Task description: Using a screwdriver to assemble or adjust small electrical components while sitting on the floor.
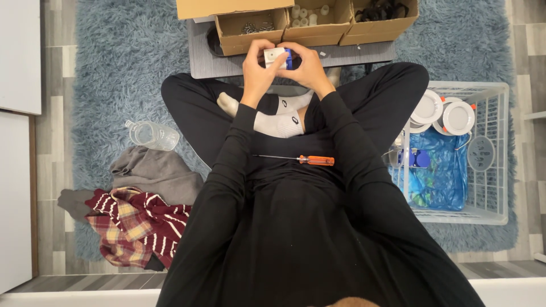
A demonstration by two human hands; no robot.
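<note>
I sit cross-legged on a blue shaggy rug and hold a small white box-shaped part with a blue piece between both hands, out in front of my knees. My left hand grips its left side, fingers curled over the top. Closing on its right side is my right hand, with fingers wrapped over the blue end. An orange-handled screwdriver lies across my lap, its thin shaft pointing left.
Open cardboard boxes with screws, white parts and black items stand on a grey board ahead. A white wire basket with round white lamps and a blue bag sits at right. A clear plastic bottle and heaped clothes lie at left.
</note>
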